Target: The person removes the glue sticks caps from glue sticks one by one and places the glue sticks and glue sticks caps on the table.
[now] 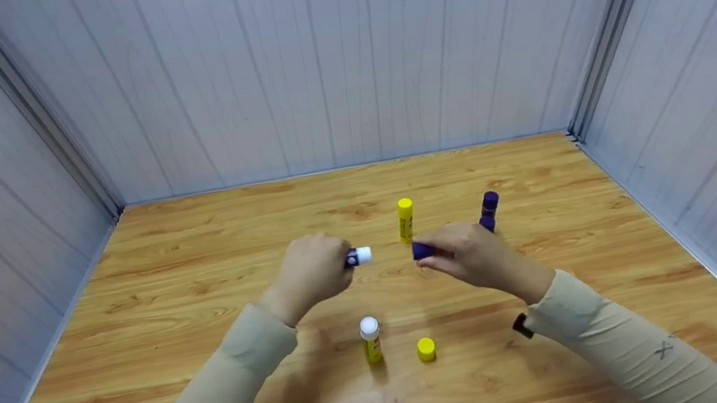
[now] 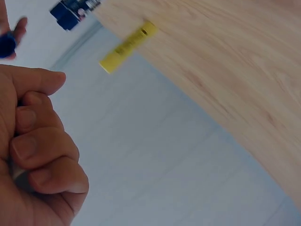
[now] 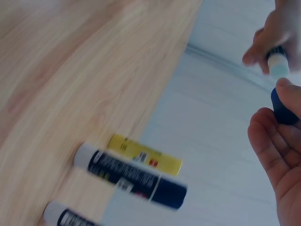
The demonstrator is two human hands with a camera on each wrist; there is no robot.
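Note:
My left hand (image 1: 312, 269) grips a dark blue glue stick (image 1: 352, 258) with its white end bare and pointing right. Across a small gap, my right hand (image 1: 473, 255) pinches a dark blue cap (image 1: 422, 250) between thumb and fingers, level with that white end. In the right wrist view the cap (image 3: 283, 109) shows below the white tip (image 3: 278, 66) of the stick. Curled fingers (image 2: 44, 141) of the left hand fill the left side of its wrist view, where the stick itself is mostly hidden.
Behind the hands stands a yellow glue stick (image 1: 406, 220). Two dark blue glue sticks (image 1: 489, 203) are at the right, partly behind the right hand. Nearer, a yellow glue stick with a white top (image 1: 370, 338) stands beside a yellow cap (image 1: 426, 349). Pale panels (image 1: 323, 57) enclose the wooden table (image 1: 192, 226).

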